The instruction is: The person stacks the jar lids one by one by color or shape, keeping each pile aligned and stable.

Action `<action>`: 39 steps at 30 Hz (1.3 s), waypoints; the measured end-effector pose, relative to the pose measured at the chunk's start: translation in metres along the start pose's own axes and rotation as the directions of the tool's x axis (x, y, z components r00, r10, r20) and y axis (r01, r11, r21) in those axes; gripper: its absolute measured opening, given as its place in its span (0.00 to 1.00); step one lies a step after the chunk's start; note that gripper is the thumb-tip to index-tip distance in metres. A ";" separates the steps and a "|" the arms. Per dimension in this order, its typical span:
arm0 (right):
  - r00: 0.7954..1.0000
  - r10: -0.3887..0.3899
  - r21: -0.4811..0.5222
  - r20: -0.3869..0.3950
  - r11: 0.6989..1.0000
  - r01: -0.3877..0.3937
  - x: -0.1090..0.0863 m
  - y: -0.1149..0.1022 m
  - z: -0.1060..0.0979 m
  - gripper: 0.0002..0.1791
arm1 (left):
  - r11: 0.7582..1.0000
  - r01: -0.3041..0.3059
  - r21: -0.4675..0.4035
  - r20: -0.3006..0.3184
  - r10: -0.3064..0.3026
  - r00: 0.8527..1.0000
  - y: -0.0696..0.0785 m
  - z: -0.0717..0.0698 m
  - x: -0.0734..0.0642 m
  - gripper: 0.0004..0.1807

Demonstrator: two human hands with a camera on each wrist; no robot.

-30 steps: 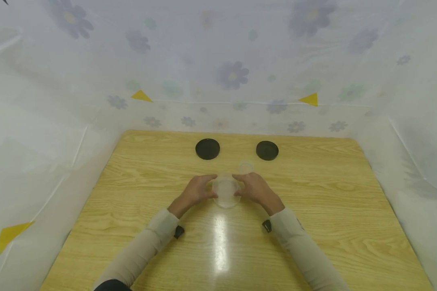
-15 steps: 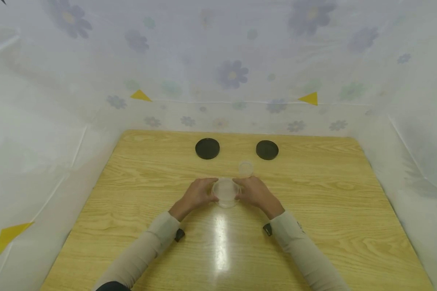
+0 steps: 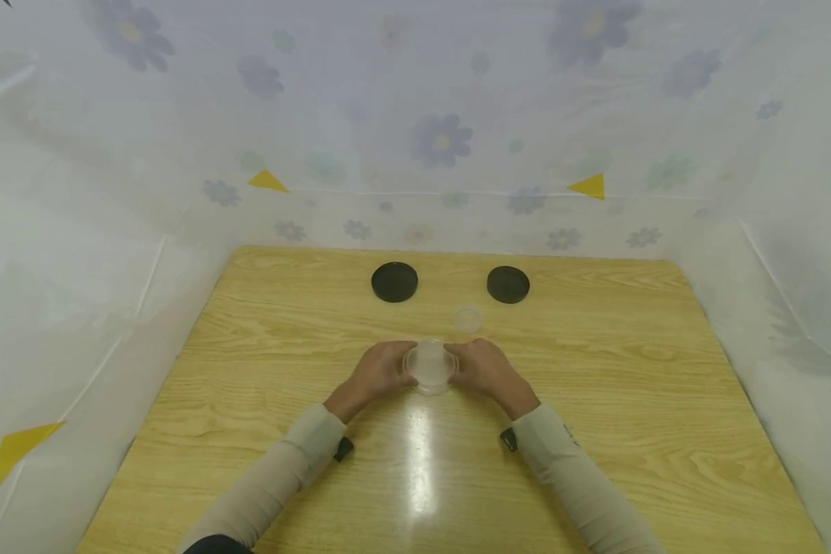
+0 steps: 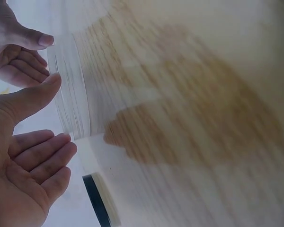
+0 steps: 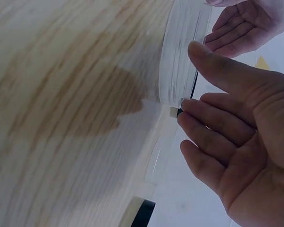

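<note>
Between my two hands at mid-table is a clear round dish (image 3: pixel 432 365), its side showing several stacked edges in the left wrist view. My left hand (image 3: pixel 379 369) holds its left side between thumb and fingertips. Across from it, my right hand (image 3: pixel 486 371) holds the right side the same way. In the right wrist view the dish (image 5: pixel 180 56) lies at the thumb (image 5: pixel 201 51) and fingertips. Whether it is one piece or a stack, I cannot tell. A smaller clear disc (image 3: pixel 467 318) lies just beyond my right hand.
Two black round lids or shallow dishes, the left one (image 3: pixel 395 282) and the right one (image 3: pixel 508 285), lie near the far edge of the wooden table (image 3: pixel 284 308). White flowered sheeting (image 3: pixel 360 154) encloses the back and sides.
Both hands have moved slightly toward me and closed in on the dish's sides. More of the small clear disc shows beyond the right hand. The black pieces have stayed put.
</note>
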State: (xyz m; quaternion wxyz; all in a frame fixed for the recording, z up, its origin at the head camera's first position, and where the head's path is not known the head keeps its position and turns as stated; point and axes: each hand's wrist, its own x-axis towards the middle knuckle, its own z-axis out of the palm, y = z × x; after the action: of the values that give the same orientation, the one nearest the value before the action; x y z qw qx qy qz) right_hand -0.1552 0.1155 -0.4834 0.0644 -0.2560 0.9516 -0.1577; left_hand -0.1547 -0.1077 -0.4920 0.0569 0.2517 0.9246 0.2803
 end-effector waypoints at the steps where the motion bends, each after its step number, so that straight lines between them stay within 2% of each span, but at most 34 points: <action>1: 1.000 0.001 0.000 0.001 1.000 -0.001 0.000 0.000 0.000 0.31 | 1.000 0.005 0.003 0.004 -0.005 1.000 0.000 0.000 0.000 0.31; 20: 1.000 -0.001 0.043 0.013 0.999 0.000 -0.001 -0.001 -0.007 0.31 | 1.000 0.003 0.004 0.009 -0.003 1.000 -0.001 0.000 -0.001 0.32; 24: 1.000 0.006 0.043 0.003 0.999 -0.006 -0.004 0.002 -0.010 0.30 | 0.999 0.003 0.036 0.017 -0.003 1.000 0.000 -0.002 0.000 0.33; 31: 0.998 0.062 0.048 0.013 0.997 -0.063 -0.007 0.013 -0.020 0.32 | 0.996 0.014 0.088 0.009 -0.015 1.000 0.005 -0.008 0.005 0.35; 35: 0.995 0.099 0.040 0.030 0.994 -0.101 -0.010 0.022 -0.024 0.32 | 0.997 0.018 0.075 0.003 -0.019 1.000 0.007 -0.010 0.009 0.34; 39: 0.991 0.123 0.048 0.042 0.991 -0.125 -0.013 0.031 -0.026 0.32 | 0.999 -0.010 0.043 -0.011 0.011 1.000 0.008 -0.009 0.013 0.34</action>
State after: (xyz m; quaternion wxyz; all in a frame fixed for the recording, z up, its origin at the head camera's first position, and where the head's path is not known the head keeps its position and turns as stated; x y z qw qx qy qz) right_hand -0.1642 0.1542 -0.4690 0.0990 -0.1976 0.9599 -0.1724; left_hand -0.1644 -0.0995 -0.4794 0.0450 0.2561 0.9293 0.2621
